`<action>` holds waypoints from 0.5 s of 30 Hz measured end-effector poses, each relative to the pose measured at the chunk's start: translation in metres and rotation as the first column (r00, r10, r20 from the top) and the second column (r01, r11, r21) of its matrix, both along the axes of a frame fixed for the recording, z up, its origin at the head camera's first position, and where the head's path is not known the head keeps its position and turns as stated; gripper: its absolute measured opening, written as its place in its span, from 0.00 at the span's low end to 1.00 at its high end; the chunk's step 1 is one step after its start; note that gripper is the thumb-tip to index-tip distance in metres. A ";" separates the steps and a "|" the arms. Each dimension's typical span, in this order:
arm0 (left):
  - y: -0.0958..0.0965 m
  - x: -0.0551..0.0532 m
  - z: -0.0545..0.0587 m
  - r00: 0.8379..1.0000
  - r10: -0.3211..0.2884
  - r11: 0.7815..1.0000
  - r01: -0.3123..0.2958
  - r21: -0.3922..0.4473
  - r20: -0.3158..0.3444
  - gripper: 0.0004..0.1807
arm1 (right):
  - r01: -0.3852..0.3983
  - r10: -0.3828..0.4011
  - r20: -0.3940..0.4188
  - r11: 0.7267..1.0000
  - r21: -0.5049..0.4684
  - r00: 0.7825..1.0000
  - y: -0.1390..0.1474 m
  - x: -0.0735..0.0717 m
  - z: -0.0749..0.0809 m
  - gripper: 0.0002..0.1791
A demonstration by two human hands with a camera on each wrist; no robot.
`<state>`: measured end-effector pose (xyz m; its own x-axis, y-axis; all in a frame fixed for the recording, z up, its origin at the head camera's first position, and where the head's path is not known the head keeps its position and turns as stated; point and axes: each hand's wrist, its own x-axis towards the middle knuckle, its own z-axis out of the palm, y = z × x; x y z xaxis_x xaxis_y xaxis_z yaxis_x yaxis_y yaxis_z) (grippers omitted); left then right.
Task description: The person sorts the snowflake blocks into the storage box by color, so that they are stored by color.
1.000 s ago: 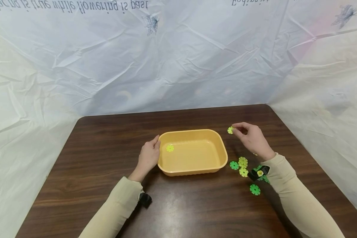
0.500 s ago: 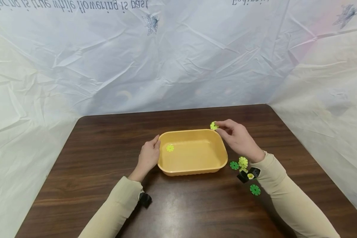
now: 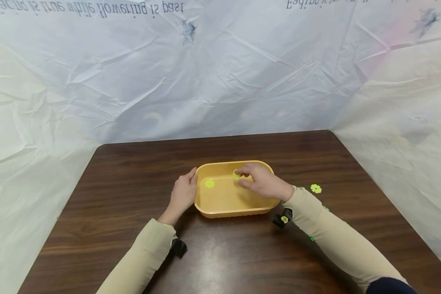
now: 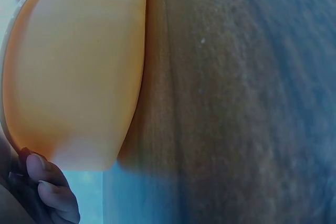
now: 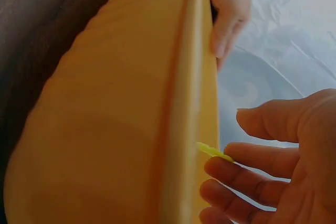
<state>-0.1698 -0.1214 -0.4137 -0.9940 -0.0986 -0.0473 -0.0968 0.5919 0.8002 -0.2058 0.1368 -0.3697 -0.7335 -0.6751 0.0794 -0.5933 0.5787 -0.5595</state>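
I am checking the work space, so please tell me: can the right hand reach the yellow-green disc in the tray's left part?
Probably yes: the right hand is over the open tray, and nothing visible covers the yellow-green disc. A second disc at that hand's fingertips may need releasing first.

Yellow tub [image 3: 220, 199]: smooth plastic, soft sheen. Yellow-green discs [image 3: 209, 183]: plastic-looking. Bench [image 3: 206, 261]: wood-grained, glossy near side. Far sheet [image 3: 220, 81]: creased. Sleeves [image 3: 147, 245]: matt cloth.

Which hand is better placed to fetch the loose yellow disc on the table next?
Probably the right hand: the disc lies right of the tray, beside the right sleeve. The left hand grips the tray's left end, farther from the disc.
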 end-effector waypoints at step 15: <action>0.000 -0.001 -0.001 1.000 0.000 1.000 -0.001 -0.017 -0.013 0.25 | -0.072 0.070 0.024 0.993 0.092 0.997 -0.033 -0.003 -0.011 0.21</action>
<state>-0.1710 -0.1216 -0.4151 -0.9945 -0.0997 -0.0327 -0.0867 0.6056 0.7911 -0.2089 0.1036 -0.3809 -0.6841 -0.7294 -0.0011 -0.6236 0.5856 -0.5178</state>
